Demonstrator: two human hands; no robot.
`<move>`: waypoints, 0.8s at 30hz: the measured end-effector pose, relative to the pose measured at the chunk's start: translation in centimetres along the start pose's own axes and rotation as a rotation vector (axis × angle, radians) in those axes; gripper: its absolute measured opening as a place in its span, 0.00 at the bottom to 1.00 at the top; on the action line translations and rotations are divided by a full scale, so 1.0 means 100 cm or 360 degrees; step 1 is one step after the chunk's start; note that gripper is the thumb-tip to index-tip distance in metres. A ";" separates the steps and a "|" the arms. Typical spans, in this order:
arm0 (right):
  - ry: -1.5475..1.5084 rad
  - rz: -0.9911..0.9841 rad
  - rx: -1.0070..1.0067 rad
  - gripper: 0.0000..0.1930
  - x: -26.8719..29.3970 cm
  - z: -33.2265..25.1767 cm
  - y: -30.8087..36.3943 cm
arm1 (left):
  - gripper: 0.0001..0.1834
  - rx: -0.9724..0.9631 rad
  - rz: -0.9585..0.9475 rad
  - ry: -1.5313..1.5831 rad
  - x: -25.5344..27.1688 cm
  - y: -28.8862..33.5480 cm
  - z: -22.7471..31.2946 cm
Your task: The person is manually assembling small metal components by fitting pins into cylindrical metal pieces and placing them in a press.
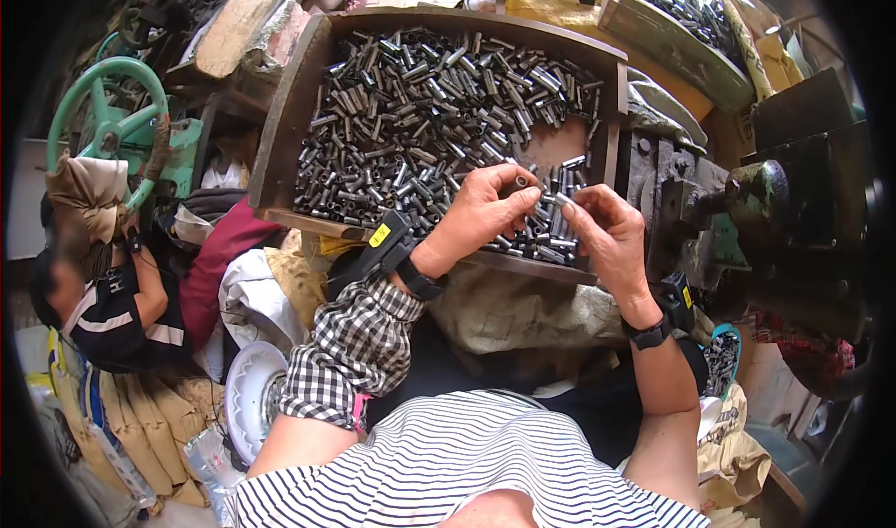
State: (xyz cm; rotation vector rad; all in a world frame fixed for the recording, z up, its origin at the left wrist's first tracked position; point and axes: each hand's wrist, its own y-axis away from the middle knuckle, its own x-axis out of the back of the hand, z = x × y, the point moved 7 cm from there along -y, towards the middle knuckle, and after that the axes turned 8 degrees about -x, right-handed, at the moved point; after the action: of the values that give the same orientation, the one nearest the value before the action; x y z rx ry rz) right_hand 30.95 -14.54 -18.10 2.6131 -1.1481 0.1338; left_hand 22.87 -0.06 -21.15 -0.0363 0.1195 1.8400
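Observation:
A wooden tray (558, 145) full of short metal tubes (411, 108) lies in front of me. Over its near right part my two hands meet, fingertips close together. My left hand (483, 213) is closed, with a dark tube (521, 184) showing its round open end between thumb and curled fingers. In my right hand (609, 237) thumb and fingers pinch a small shiny tube (560, 201), its end pointing toward the left fingertips. Whether the two pieces touch I cannot tell. Other tubes lie loose just under both hands.
Right of the tray stands a dark machine with a round metal spindle (758, 192). Another bin (686, 66) of metal pieces is at the far right. At left a person (121, 295) works near a green handwheel (107, 127). A white basin (250, 402) sits by my left elbow.

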 end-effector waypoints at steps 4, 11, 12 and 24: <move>-0.0198 0.0018 -0.0098 0.06 0.003 0.012 -0.004 | 0.11 0.0014 0.0052 0.0250 0.000 0.000 -0.003; -0.0917 -0.0130 -0.0291 0.08 -0.004 0.027 -0.005 | 0.09 0.0006 0.0025 0.0465 -0.003 0.002 0.001; -0.0919 -0.0122 -0.0298 0.08 -0.004 0.027 -0.005 | 0.09 0.0014 0.0019 0.0470 -0.004 0.002 -0.001; -0.1098 -0.0165 -0.0405 0.06 -0.011 0.033 -0.005 | 0.10 0.0083 -0.0017 0.0521 -0.008 0.002 -0.004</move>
State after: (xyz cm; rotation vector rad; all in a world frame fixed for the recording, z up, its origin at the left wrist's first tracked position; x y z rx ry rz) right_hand 30.45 -14.44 -21.58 2.5286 -1.1101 -0.9346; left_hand 22.85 -0.92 -21.50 -0.3013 0.3955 1.8070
